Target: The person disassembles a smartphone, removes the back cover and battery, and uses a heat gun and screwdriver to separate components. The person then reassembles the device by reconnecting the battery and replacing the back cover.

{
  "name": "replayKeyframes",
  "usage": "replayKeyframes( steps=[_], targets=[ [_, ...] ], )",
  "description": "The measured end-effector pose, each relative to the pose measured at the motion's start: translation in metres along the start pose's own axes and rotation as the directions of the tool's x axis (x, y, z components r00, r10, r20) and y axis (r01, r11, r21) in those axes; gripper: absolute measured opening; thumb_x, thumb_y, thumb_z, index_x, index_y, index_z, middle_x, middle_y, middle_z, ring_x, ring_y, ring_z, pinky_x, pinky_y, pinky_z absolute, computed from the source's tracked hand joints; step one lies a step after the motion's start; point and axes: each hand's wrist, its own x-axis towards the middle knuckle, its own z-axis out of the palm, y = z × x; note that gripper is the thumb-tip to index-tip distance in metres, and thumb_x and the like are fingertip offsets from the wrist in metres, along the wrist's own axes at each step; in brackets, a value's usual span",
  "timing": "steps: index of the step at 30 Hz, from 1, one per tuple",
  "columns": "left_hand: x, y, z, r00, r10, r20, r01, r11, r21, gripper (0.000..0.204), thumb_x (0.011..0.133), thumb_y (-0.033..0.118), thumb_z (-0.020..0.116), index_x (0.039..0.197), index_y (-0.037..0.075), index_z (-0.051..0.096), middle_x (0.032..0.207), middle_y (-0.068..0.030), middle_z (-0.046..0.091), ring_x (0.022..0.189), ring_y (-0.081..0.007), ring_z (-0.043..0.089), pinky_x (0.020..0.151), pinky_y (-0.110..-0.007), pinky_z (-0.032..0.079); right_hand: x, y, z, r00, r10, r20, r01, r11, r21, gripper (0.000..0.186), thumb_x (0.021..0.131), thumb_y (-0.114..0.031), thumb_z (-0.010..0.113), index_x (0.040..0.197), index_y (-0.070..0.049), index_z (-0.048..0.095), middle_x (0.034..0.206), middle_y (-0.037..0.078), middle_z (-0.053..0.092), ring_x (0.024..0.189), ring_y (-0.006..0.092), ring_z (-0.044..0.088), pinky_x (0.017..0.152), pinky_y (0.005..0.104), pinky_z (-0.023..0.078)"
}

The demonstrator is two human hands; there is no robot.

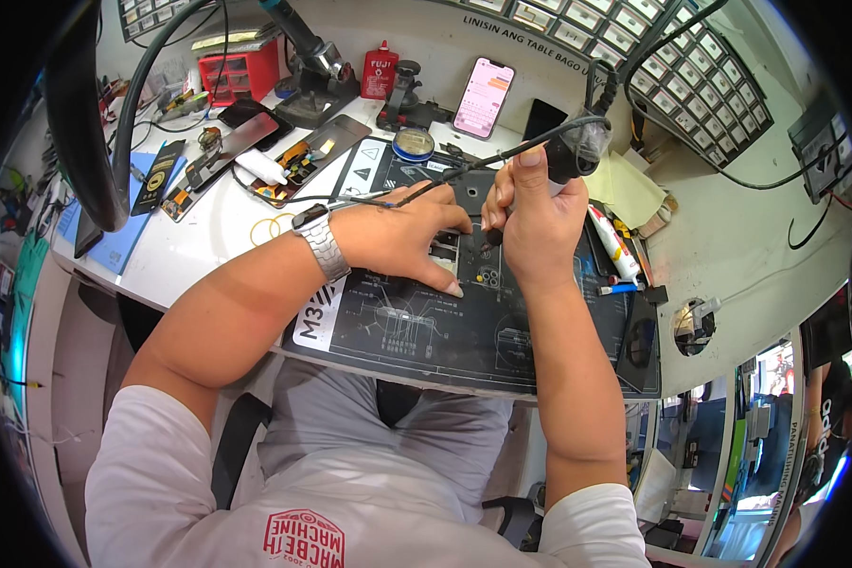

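My right hand [545, 213] is closed around a black corded hand tool [577, 150], thumb up along its body. The tool's dark lower end [494, 237] points down toward my left hand; its exact kind is hard to make out. My left hand [402, 235], with a metal-banded watch on the wrist, has its thumb and fingers curved around a small phone part [444, 248], steadying it on the black repair mat [407, 350]. Most of that part is hidden under the fingers. Small ring-like pieces [488, 276] lie on the mat beside the tool's end.
A black cable crosses above both hands. Behind the mat are a round tin [414, 144], a propped phone [484, 97] with a lit screen, and a red bottle [380, 71]. Opened phones [312, 163] lie left; a white tube [613, 244] lies right.
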Motion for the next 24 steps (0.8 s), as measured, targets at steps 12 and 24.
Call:
replayKeyframes(
  steps=[12,24],
  targets=[
    [0.003,-0.004,0.001,0.998,0.066,-0.023,-0.067,0.997,-0.041,0.077,0.081,0.05,0.093,0.136,0.003,0.069,0.125,-0.0164,0.061,0.126,-0.0373,0.053,0.111,-0.046,0.046,0.0,-0.008,0.002,0.999,0.009,-0.035,-0.008,1.0,0.027,0.04,0.112,-0.041,0.07,0.093,-0.008,0.058,0.069,0.004,0.055,0.051,0.0146,0.054,0.048,0.0334,0.048],
    [0.005,-0.01,0.005,0.998,0.05,-0.031,-0.052,0.996,-0.071,0.062,0.077,0.047,0.097,0.118,0.01,0.071,0.125,-0.0126,0.062,0.124,-0.0374,0.054,0.108,-0.049,0.046,-0.009,-0.007,0.01,0.996,0.059,0.071,-0.063,0.996,0.061,0.041,0.111,-0.041,0.071,0.094,-0.005,0.06,0.069,0.006,0.057,0.05,0.0153,0.055,0.046,0.0333,0.047]
  ],
)
